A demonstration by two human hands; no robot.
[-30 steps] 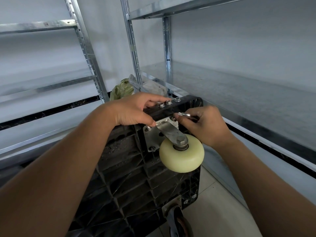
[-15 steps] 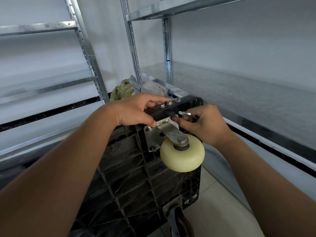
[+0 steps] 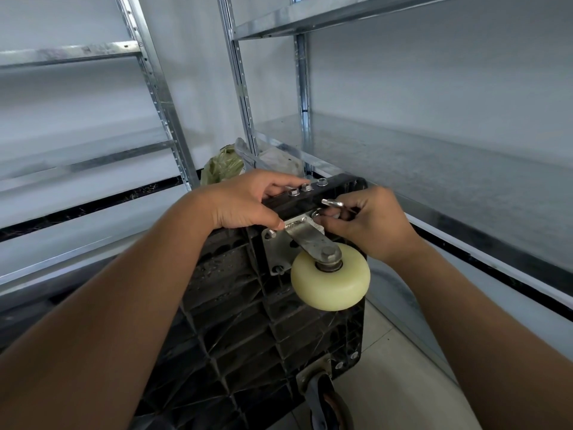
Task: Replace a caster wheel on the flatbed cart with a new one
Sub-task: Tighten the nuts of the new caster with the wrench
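Note:
The black ribbed flatbed cart (image 3: 248,321) stands on edge with its underside facing me. A cream caster wheel (image 3: 330,282) on a steel bracket sits against its mounting plate (image 3: 273,246) near the top corner. My left hand (image 3: 245,203) grips the cart's top edge, thumb pressing by the bracket. My right hand (image 3: 372,225) pinches a small silver wrench (image 3: 333,203) at the plate's upper right bolt. Three loose nuts (image 3: 305,187) rest on the top edge. A dark old caster (image 3: 325,401) is fixed at the bottom corner.
Galvanised steel shelving surrounds the cart: uprights (image 3: 242,88) behind, a long shelf (image 3: 434,169) to the right. Crumpled green and white plastic bags (image 3: 226,166) lie behind the cart. Pale tiled floor (image 3: 387,367) shows at lower right.
My right hand has shifted slightly with the wrench at the upper right bolt. The left hand and the caster keep their places.

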